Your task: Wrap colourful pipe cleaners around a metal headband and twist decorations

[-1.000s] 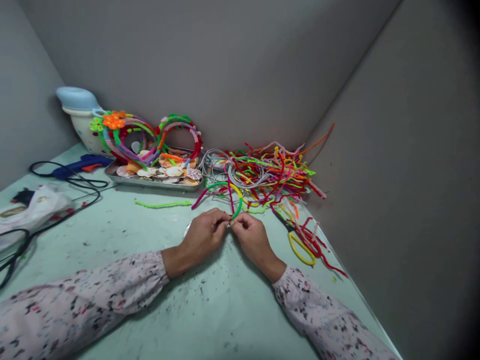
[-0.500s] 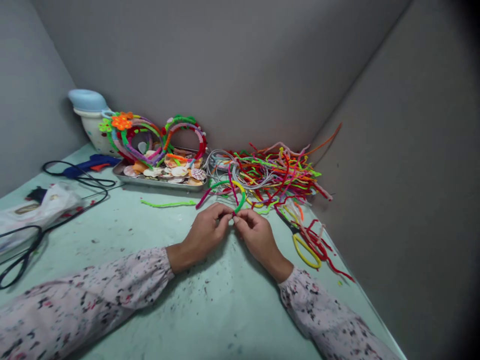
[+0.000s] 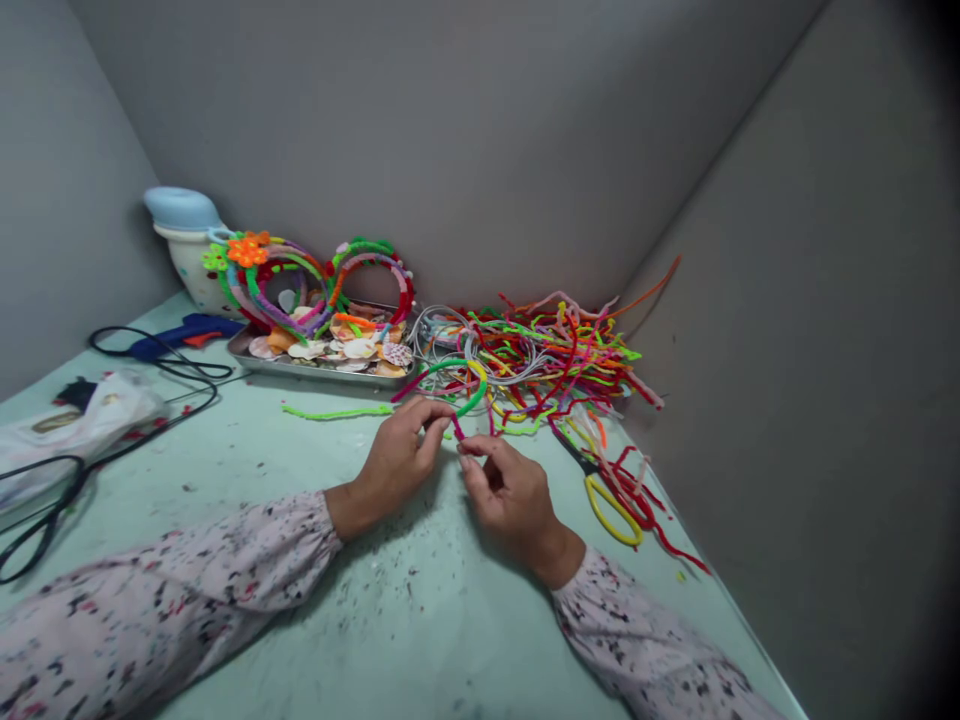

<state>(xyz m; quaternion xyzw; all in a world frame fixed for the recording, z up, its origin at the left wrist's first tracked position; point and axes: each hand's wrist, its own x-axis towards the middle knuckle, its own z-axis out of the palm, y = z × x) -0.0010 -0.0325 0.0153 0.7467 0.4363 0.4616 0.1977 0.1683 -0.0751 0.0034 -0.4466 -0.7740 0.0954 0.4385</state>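
My left hand (image 3: 399, 455) is closed, its fingertips pinching a headband (image 3: 478, 385) wrapped in green, yellow and magenta fuzzy strands. The headband curves up and away from the fingers. Just below it, my right hand (image 3: 514, 498) is closed in a pinch on a magenta pipe cleaner (image 3: 457, 428), which runs from the headband to the right fingertips. The strand's far portion is partly hidden behind the fingers. A single lime green pipe cleaner (image 3: 337, 411) lies on the table left of the headband.
Behind stand a metal tray (image 3: 322, 373) of shells, finished headbands (image 3: 371, 250) and a blue-lidded container (image 3: 187, 245). Right lie a pile of pipe cleaners (image 3: 570, 345) and yellow-handled scissors (image 3: 611, 510). Left are a blue glue gun (image 3: 176, 335), black cord (image 3: 202, 372) and plastic bag (image 3: 97, 425).
My right hand has moved down and slightly toward me, pulling the magenta strand away from the headband. The left hand has shifted slightly left, and a gap now shows between the hands.
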